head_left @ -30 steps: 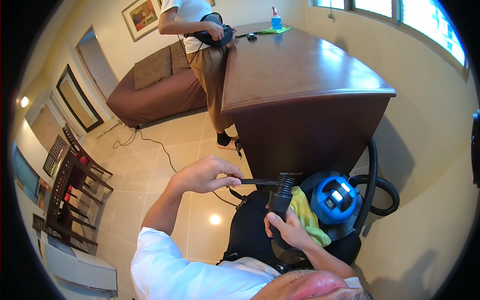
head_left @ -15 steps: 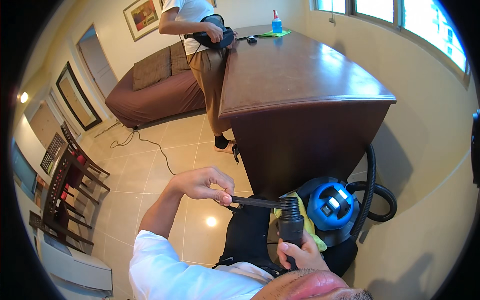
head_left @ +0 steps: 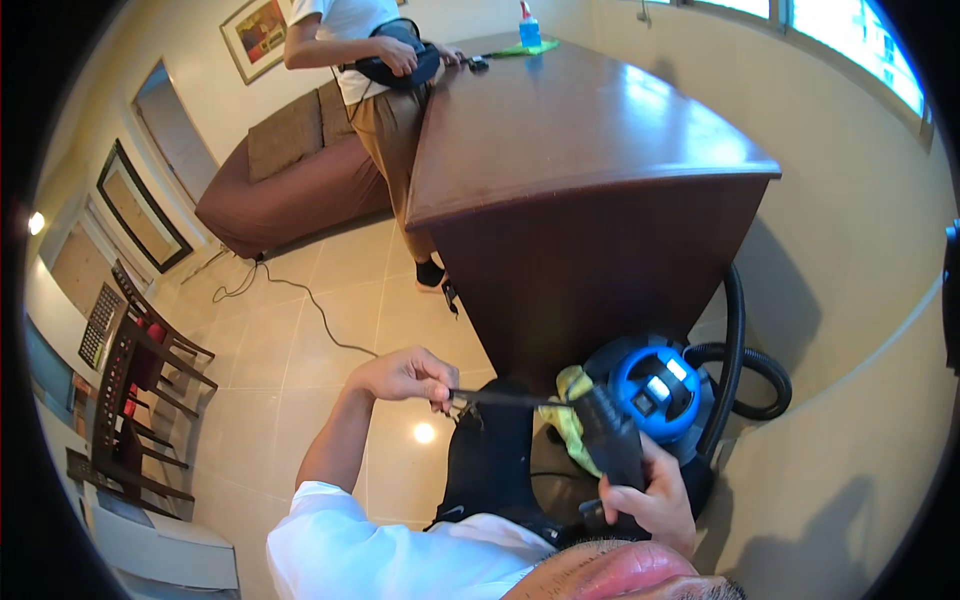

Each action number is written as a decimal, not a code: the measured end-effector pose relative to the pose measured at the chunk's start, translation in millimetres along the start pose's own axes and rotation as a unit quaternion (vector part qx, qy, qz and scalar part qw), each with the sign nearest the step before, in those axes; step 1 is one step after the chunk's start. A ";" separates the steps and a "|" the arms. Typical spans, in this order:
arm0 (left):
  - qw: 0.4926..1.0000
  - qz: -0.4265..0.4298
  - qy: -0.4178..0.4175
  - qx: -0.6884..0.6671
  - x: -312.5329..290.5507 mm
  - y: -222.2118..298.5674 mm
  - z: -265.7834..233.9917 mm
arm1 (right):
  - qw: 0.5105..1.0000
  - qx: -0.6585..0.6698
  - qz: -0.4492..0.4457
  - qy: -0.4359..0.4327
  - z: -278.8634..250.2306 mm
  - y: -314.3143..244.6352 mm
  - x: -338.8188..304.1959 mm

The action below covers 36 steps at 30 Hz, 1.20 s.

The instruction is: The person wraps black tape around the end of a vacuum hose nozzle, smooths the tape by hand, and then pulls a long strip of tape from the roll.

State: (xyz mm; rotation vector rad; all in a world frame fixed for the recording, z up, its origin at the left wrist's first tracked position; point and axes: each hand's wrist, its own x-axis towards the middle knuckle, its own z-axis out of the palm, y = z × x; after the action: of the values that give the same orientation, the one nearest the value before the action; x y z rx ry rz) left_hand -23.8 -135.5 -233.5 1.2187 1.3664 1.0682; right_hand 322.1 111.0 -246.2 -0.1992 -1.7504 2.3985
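Observation:
My left hand (head_left: 403, 378) pinches one end of a thin, dark strip (head_left: 505, 398), its fingers closed. The strip runs taut across to a black ribbed hose end (head_left: 612, 435), around which my right hand (head_left: 655, 502) is wrapped. That hose end leans to the upper left and is smeared by motion. What the strip is made of I cannot make out. Beside the hose end hangs a yellow-green cloth (head_left: 572, 440). Just beyond it stands a blue and black vacuum cleaner (head_left: 655, 390), close to my right hand.
A dark wooden desk (head_left: 590, 270) stands ahead, bearing a blue spray bottle (head_left: 529, 30). Another person (head_left: 375, 110) stands at its left side. The vacuum's black hose (head_left: 735, 350) loops by the wall. A cord (head_left: 315, 310) crosses the tiled floor; chairs (head_left: 140, 400) stand left.
My right hand has moved right and tilted the hose end leftward. My left hand has shifted slightly left and down, still pinching the strip. The other person's hand now reaches onto the desk.

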 end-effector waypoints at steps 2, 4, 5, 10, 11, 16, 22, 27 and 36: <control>0.999 -0.011 0.035 0.004 -10.5 -0.9 9.2 | 0.990 -0.106 -0.019 0.091 12.3 -2.2 -3.2; 0.997 -0.048 0.056 -0.031 -17.1 -23.8 -1.7 | 0.986 -0.109 -0.014 0.122 14.5 0.7 20.6; 0.996 -0.020 0.077 -0.046 -21.8 -26.8 -0.6 | 0.985 -0.113 -0.018 0.125 13.7 2.8 21.8; 0.981 -0.002 0.191 0.032 -40.7 -22.7 -5.9 | 0.972 -0.198 -0.097 0.081 13.8 -7.5 19.2; 0.973 0.020 0.220 0.065 -41.9 -25.2 -14.8 | 0.977 -0.202 -0.056 0.045 14.6 -15.9 17.5; 0.968 0.077 0.235 0.053 -36.4 -14.5 -55.4 | 0.974 -0.188 -0.064 0.106 22.5 -14.9 11.1; 0.943 0.103 0.262 0.180 -1.0 15.0 -17.8 | 0.977 -0.113 -0.080 0.165 15.8 -20.0 -0.8; 0.959 0.222 0.127 0.124 91.3 46.2 53.7 | 0.968 -0.167 -0.084 0.169 20.7 -15.3 3.4; 0.997 0.062 0.044 -0.025 120.5 48.0 81.9 | 0.956 -0.167 -0.121 0.207 10.8 -6.4 -2.0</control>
State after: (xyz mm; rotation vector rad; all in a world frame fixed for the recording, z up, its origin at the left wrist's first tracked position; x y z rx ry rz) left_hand 61.5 -10.1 -210.5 1.2457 1.3363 1.2472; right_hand 322.2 102.5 -236.8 -0.4622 -1.8319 1.7265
